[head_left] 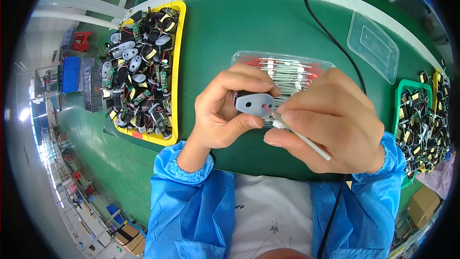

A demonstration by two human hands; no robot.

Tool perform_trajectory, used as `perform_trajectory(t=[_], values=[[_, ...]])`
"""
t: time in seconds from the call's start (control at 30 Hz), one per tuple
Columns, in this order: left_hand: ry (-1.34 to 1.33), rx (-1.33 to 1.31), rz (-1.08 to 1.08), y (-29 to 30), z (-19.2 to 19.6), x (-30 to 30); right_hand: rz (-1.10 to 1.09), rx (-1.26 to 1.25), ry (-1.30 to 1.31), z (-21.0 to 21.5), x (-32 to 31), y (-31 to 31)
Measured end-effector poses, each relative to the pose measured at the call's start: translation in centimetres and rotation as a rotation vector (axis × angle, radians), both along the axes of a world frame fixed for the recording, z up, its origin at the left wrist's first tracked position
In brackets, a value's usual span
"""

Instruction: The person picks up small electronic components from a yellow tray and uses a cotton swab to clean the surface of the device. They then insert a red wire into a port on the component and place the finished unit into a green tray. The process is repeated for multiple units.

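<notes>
While the left hand [225,108] is wrapping its fingers and thumb around a small black part with a pale grey oval cap [254,104], it is turning that cap face up toward the camera, which looks meant to keep the two little holes in the cap in plain view. The right hand [330,120] is pinching a thin white tube [302,138] tightly between thumb and fingertips, and it is angling the tube's reddish tip right at the cap, where the tip is touching or just entering one hole; which of the two I cannot tell. Both hands are hovering close together above the green table [225,34], just in front of the chest, probably so that the fine work is sitting near the eyes. Behind them, a clear plastic tray [249,58] of similar white and red tubes is lying within easy reach, and its loose clear lid [373,46] is resting well apart to the right. A yellow tray [179,67] on the left is holding a heap of black parts with grey caps and wires, while a green tray [398,101] on the right is holding more dark parts. A black cable [330,34] is running across the table and down past the right wrist. The cap is looking smooth, matte and rounded, with the dark body mostly hiding inside the left palm. Blue sleeves [191,201] are covering both forearms.
</notes>
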State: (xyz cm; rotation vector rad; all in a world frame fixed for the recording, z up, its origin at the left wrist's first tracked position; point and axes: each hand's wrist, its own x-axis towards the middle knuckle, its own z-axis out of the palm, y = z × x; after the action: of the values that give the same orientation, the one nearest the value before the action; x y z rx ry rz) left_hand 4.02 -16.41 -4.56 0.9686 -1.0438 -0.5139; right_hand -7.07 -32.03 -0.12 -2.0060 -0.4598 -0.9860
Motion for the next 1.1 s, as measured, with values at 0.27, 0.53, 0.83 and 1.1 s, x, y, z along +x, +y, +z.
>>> perform_trajectory(t=[0.27,0.53,0.83,1.1], values=[[-0.022,0.147,0.146,0.5,0.2,-0.2,0.003,0.099,0.172,-0.5,1.6,-0.5],[-0.102,0.171,0.239,0.2,0.3,-0.3,0.055,-0.053,0.239,1.0,1.6,-2.0],[-0.259,0.145,0.198,0.4,0.5,0.0,0.232,0.018,0.260,0.9,1.7,-2.3],[-0.067,0.144,0.131,0.6,0.4,-0.7,0.255,-0.007,0.162,0.0,1.9,-2.0]])
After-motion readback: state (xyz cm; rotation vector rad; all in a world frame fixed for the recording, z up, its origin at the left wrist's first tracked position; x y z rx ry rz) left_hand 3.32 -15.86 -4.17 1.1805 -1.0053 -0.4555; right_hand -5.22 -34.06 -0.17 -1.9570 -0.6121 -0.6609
